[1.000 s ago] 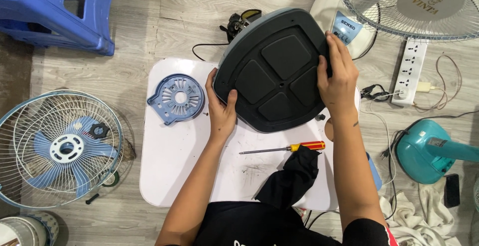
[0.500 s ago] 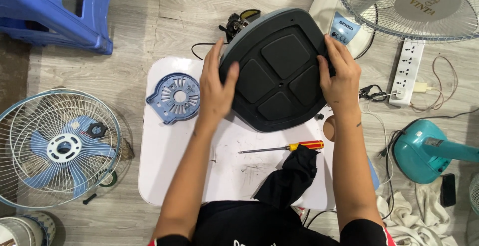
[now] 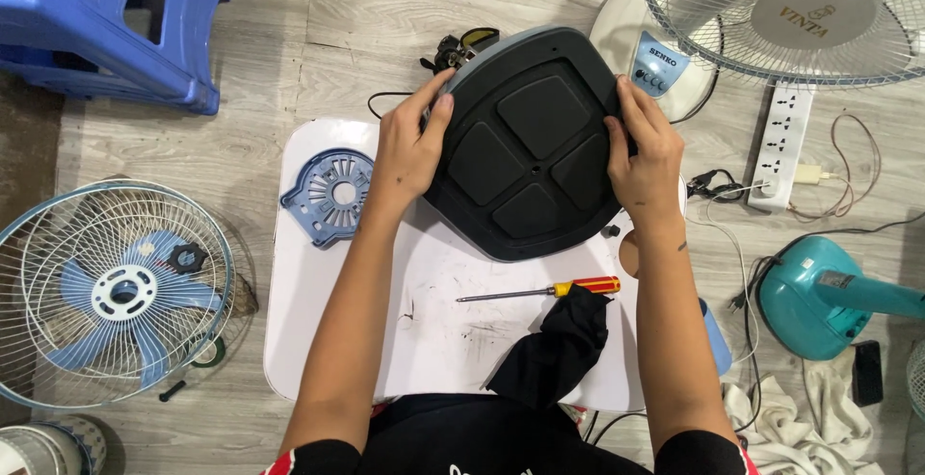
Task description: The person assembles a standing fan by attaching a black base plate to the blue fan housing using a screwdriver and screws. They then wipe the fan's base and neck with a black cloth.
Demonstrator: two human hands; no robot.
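Fan base (image 3: 528,147), dark and rounded with its underside turned up, sits tilted over the far part of the white tabletop (image 3: 328,340), gripped on both edges. Your left hand (image 3: 409,147) wraps the edge nearest the blue slotted motor cover (image 3: 330,196), fingers curled over the rim; your right hand (image 3: 644,152) clamps the opposite edge, thumb on the underside. Both hands are closed on the base, neither free.

To handle it well, keep the grip even on the two edges so the base does not rock, and let its near edge rest on the tabletop to take the weight. Mind the cord that trails from behind the base, and keep the base clear of the screwdriver (image 3: 540,291), which lies on the tabletop just nearer you than the base, and of the black cloth (image 3: 559,350) beside its handle.

Largest of what you cannot see: the top face of the base, turned fully away. A dark part (image 3: 461,46) pokes out behind the far edge of the base; it could be a motor or a switch block, too covered to tell. Whether the four recessed panels carry screws is unclear. A small dark bit (image 3: 609,232) at the right-hand edge of the base is too tiny to name.
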